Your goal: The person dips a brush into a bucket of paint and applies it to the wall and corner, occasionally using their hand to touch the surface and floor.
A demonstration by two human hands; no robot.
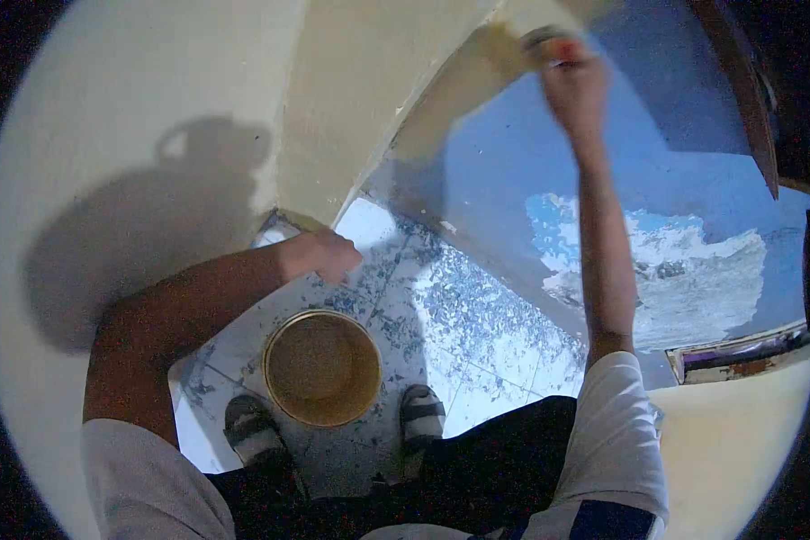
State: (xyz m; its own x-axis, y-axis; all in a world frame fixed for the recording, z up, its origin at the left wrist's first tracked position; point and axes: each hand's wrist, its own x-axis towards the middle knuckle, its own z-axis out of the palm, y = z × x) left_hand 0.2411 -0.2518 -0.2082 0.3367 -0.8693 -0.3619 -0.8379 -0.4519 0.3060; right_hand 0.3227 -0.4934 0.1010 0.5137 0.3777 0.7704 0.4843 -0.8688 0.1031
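Observation:
My right hand [574, 88] is raised high against the blue wall [504, 144], its fingers closed round a small dark tool with an orange-red part [549, 43]. Motion blurs the tool, so its exact kind does not show. Beside it, a yellowish-beige band runs along the wall's edge. My left hand [335, 256] hangs in front of the corner with its fingers curled in, and nothing shows in it. Below that hand a round yellowish bucket [270, 378] stands on the floor between my feet; its inside looks beige.
Blue-grey flakes litter the white tiled floor [486, 360]. A whitish patch of stripped paint [693, 279] marks the blue wall. A cream wall [90, 117] rises at left, bearing my shadow. A recessed opening with a worn frame [738, 355] lies at right, below a dark brown edge [747, 108].

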